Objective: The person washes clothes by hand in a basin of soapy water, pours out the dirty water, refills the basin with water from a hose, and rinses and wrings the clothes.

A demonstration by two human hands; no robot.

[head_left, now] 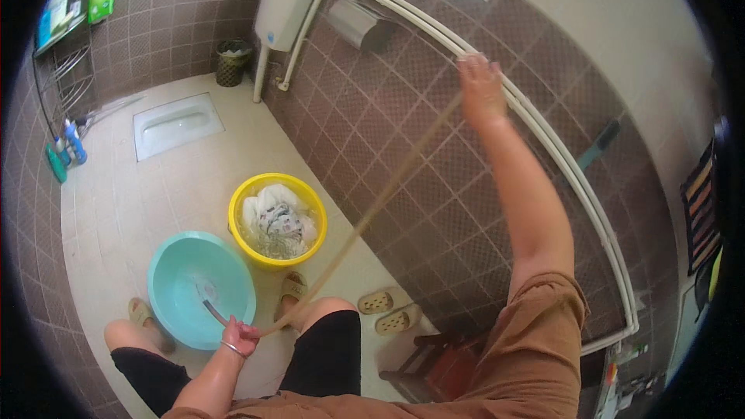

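A long tan hose point(372, 208) stretches slantwise from the wall down to a light blue basin point(177, 260) on the floor. Near its lower end my left hand point(240, 335), with a bracelet at the wrist, is closed around it. The darker hose end hangs inside the basin, beside a whitish patch of shallow water. Raised high at the right, my right hand point(483, 89) is at the white wall pipes point(535, 120), where the hose's upper part runs in under it. Its thumb and palm are hidden. A yellow bucket point(239, 237) holds wet white and patterned cloth point(279, 217).
Brown slippers point(376, 301) lie right of my knees, beside a reddish-brown wooden stool point(458, 368). Farther off are a squat toilet point(177, 126), a waste bin point(231, 68) and a white cistern point(283, 12). Bottles point(74, 141) stand by the left wall.
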